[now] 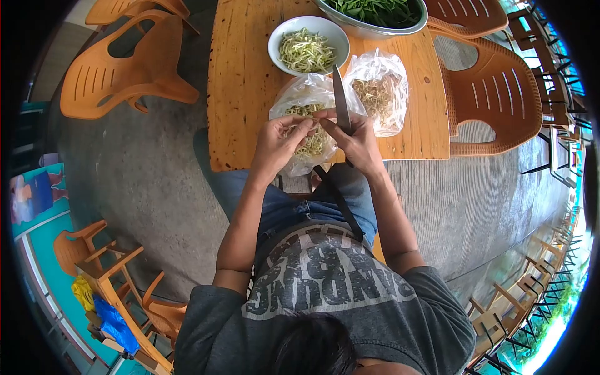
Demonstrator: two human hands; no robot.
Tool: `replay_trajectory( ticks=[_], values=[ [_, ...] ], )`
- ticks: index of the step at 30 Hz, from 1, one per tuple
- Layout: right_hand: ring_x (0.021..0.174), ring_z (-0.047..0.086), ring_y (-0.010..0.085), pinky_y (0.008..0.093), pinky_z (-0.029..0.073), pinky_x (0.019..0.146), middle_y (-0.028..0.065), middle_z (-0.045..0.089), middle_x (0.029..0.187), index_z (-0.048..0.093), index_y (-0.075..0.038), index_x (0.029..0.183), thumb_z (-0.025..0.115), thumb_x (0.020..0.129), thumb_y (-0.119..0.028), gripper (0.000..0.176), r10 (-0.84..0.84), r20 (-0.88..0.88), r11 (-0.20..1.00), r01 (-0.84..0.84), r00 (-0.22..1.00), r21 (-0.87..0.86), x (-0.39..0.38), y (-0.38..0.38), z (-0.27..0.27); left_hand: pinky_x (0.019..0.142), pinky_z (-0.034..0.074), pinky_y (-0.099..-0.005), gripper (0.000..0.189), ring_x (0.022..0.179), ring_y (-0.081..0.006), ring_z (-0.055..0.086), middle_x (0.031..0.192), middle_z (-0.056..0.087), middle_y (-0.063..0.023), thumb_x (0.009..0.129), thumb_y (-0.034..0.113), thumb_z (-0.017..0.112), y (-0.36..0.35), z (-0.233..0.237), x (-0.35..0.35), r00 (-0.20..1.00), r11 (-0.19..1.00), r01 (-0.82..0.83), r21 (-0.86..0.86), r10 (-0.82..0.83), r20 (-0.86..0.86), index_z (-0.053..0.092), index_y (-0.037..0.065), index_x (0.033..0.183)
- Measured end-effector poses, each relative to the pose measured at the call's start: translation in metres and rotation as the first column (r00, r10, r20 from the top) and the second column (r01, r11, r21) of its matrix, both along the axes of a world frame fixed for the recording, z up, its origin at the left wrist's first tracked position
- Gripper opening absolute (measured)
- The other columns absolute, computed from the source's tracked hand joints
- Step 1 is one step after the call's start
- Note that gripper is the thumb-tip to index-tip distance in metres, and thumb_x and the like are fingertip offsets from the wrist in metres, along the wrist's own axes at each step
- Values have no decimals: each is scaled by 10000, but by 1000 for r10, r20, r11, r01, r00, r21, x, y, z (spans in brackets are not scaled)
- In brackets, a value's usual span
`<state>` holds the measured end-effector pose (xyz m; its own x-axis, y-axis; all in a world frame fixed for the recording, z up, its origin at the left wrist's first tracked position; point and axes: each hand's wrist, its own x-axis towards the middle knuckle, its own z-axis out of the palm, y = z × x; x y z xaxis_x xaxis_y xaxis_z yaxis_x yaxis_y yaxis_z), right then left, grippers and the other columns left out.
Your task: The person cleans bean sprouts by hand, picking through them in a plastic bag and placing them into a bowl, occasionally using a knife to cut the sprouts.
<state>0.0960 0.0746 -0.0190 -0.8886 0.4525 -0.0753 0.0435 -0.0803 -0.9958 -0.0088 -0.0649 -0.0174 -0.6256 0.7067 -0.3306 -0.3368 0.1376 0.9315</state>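
Observation:
My left hand (pixel 280 142) is closed in a pinch, apparently on a thin bean sprout, over an open plastic bag of bean sprouts (pixel 314 145). Close beside it, my right hand (pixel 357 139) grips a knife (pixel 340 94), its blade pointing away from me. The right thumb and forefinger meet near the left fingertips; the sprout between them is too small to see clearly. Beyond the bag stands a white bowl (pixel 275 52) of pale, trimmed-looking sprouts. A second clear plastic bag (pixel 395 75), holding brownish root-like scraps, lies right of the knife.
A metal basin (pixel 376 31) of green leaves stands at the far side of the wooden table (pixel 240 81). Orange plastic chairs flank it, one on the left (pixel 140 62) and others on the right (pixel 494 87). The table's near edge is just before my lap.

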Motion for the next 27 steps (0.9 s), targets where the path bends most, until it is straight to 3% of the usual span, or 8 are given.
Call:
replay_trajectory(
  ticks=[5, 12, 17, 21, 24, 27],
  values=[
    [843, 605, 93, 251, 489, 756, 31, 681, 878, 682, 8, 1000, 591, 876, -28, 158, -32, -76, 999, 30, 997, -19, -3, -6, -12, 529, 400, -184, 179, 600, -35, 512, 782, 665, -36, 835, 84, 689, 2, -3, -2, 998, 1000, -2, 23, 0, 56, 679, -26, 976],
    [830, 592, 74, 229, 476, 728, 35, 662, 894, 672, -2, 1025, 625, 853, -21, 179, 0, 35, 997, 3, 999, -80, 2, -4, -6, 524, 409, -186, 145, 591, -28, 528, 767, 667, -23, 815, 72, 714, -2, -11, -4, 1000, 999, 30, 17, -30, 1, 694, -17, 928],
    [815, 588, 68, 217, 464, 696, 36, 654, 904, 646, 5, 1031, 653, 850, -47, 189, -24, -23, 996, 22, 999, -92, 3, 1, -10, 522, 410, -189, 168, 579, -44, 536, 745, 660, -30, 842, 130, 694, -2, -10, -5, 1000, 1000, 24, -16, -24, 21, 680, -6, 941],
    [810, 590, 76, 225, 465, 717, 42, 654, 899, 628, -1, 1049, 668, 845, -60, 216, -3, 45, 989, 10, 999, -146, 6, 3, -4, 525, 420, -189, 188, 577, -43, 539, 742, 663, -33, 867, 159, 667, -1, -6, -7, 993, 1000, -19, -23, 22, 118, 680, 0, 968],
    [822, 595, 87, 233, 466, 739, 43, 652, 900, 623, -5, 1061, 673, 844, -69, 232, 6, 92, 972, 16, 996, -234, 7, 3, 1, 532, 417, -182, 181, 584, -24, 536, 745, 667, -26, 863, 151, 676, 3, -5, -7, 994, 995, -81, 57, 77, 75, 690, 2, 965],
    [847, 597, 96, 242, 466, 765, 49, 651, 915, 617, -6, 1072, 674, 846, -75, 243, 16, 107, 956, 17, 994, -292, 9, 4, 2, 550, 447, -190, 177, 623, -30, 566, 757, 679, -34, 848, 133, 692, 3, -13, -3, 980, 999, -44, -10, 41, -195, 703, 1, 965]
  ],
)
